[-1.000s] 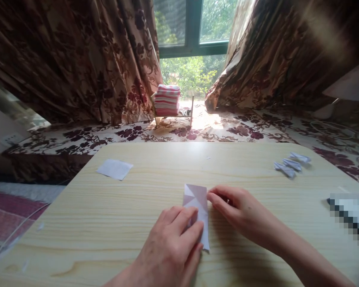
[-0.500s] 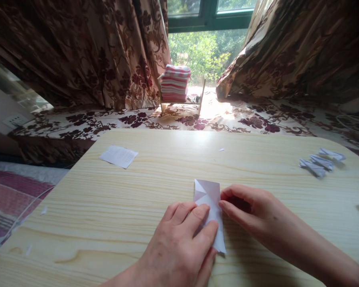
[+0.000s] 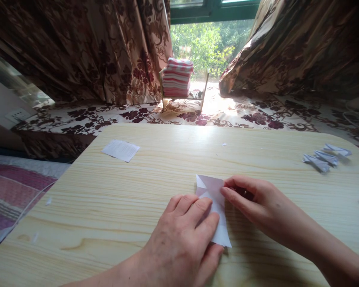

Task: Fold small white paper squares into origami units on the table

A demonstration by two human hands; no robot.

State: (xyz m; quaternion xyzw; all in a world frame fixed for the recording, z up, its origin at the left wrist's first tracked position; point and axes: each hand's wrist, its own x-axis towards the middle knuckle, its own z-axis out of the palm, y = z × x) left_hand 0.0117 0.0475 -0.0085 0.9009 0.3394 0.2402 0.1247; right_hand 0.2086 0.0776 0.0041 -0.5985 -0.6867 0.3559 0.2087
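Note:
A narrow strip of folded white paper (image 3: 211, 184) lies on the light wooden table in front of me, with crease lines across its upper part. My left hand (image 3: 187, 227) rests over its left and lower side, palm down, fingers spread and pressing it against the tabletop. At the paper's upper right edge, thumb and index finger of my right hand (image 3: 248, 197) are closed in a pinch. The part of the paper beneath my left hand is hidden.
Several folded paper pieces (image 3: 320, 162) lie at the table's right. A printed paper sheet (image 3: 121, 150) is at the back left, and small paper scraps (image 3: 48, 201) are scattered about. Behind the table, striped folded cloths (image 3: 177, 79) sit on a small rack.
The view has shifted slightly. The right hand keeps its pinch at the paper's right edge, and the paper's upper right corner and lower end sit a little wider to the right.

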